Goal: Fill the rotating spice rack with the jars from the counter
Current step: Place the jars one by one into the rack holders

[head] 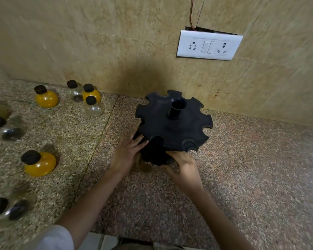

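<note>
Head view: amber-filled jar (144,164) under rack (173,121)

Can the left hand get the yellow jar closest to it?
Probably yes. The left hand rests against the rack, and only bare counter lies between it and the yellow jar.

Looks like a home kitchen: speckled granite table (242,168), beige marble-look wall tiles (98,42), a white switch-and-socket plate (209,45), and little black-capped spice jars (45,98) sitting around.
</note>
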